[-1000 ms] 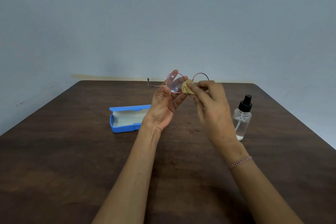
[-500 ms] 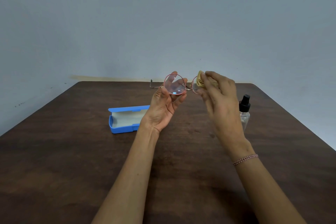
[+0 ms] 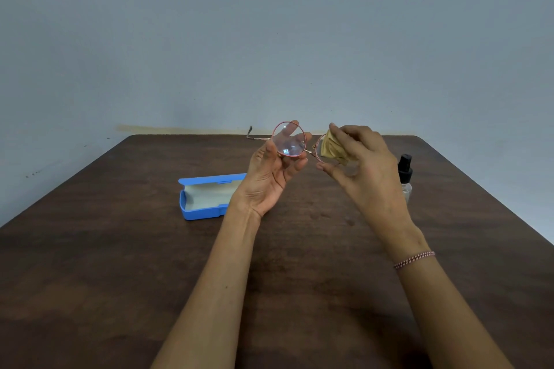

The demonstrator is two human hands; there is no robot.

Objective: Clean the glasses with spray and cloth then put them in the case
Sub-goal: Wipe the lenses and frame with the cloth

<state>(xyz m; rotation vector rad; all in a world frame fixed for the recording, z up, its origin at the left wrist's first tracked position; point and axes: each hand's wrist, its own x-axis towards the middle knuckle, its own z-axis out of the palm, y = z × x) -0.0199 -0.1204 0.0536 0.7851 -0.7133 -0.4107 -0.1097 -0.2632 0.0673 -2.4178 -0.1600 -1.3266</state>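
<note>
Head view: glasses w/ thin pink round frame are held up above the far-middle of the brown surface. Left lens is gripped at its rim by the left hand, fingers curled narrow around it, thumb at the lens's left edge; one temple arm is seen sticking out to the left. Right lens is mostly covered by a folded yellow cloth, which is pinched against it by the right hand, fingers closed on the cloth. A beaded bracelet is worn on the right wrist. Blue case is lying open, pale lining up, left of centre on the surface, partly hidden by the left wrist. Spray bottle, clear w/ black pump top, is standing upright near the right edge, partly hidden behind the right hand.
</note>
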